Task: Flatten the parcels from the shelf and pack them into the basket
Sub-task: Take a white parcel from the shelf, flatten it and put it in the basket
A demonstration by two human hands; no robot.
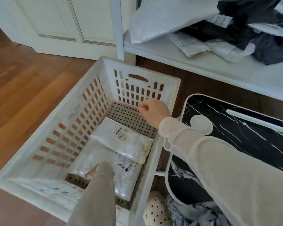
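Two parcels (pixel 121 137) are laid in the basket (pixel 170 82), and more are heaped on the shelf (pixel 203 62). They are judged light, soft and slippery, best pinched at an edge. The right hand (pixel 154 111) is curled and empty. The left hand (pixel 91 173) is mostly hidden by its sleeve, so its grip cannot be told.

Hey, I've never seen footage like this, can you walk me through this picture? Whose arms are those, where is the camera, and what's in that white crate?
No machine here: a person wears a camera on the head, so you look down along their own two arms. The white basket stands on the wood floor, with flattened parcels lying in it, one overlapping another. The left hand reaches down to the lower parcel; the sleeve hides most of it. The right hand hovers above the basket, fingers curled, holding nothing visible. A pile of parcels waits on the shelf at upper right.
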